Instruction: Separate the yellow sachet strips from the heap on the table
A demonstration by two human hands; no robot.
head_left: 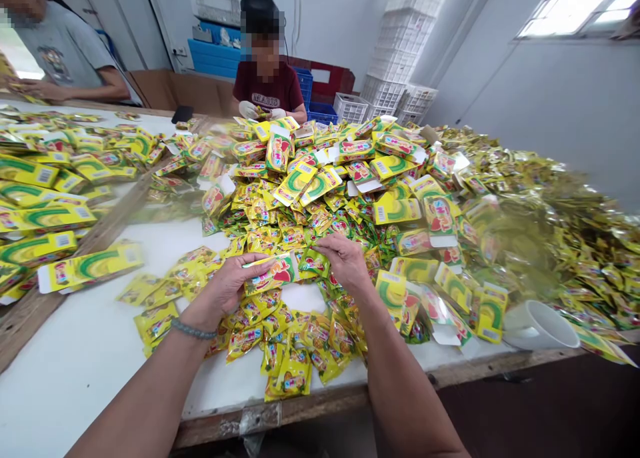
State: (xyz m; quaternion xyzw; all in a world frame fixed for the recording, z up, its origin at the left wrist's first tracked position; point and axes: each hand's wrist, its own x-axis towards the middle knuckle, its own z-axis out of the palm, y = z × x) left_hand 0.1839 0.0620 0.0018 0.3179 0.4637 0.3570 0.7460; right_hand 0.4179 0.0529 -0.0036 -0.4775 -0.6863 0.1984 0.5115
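A yellow carton (273, 271) is being gripped by the left hand (227, 286) at the near edge of the table (75, 371), just above loose sachets (295, 351). A green sachet (314, 263) is being pinched by the right hand (345, 261), touching the carton's right end. A white cup (543, 326) is lying tipped at near right. Gloved hands (260, 110) of a person are being kept at the far side.
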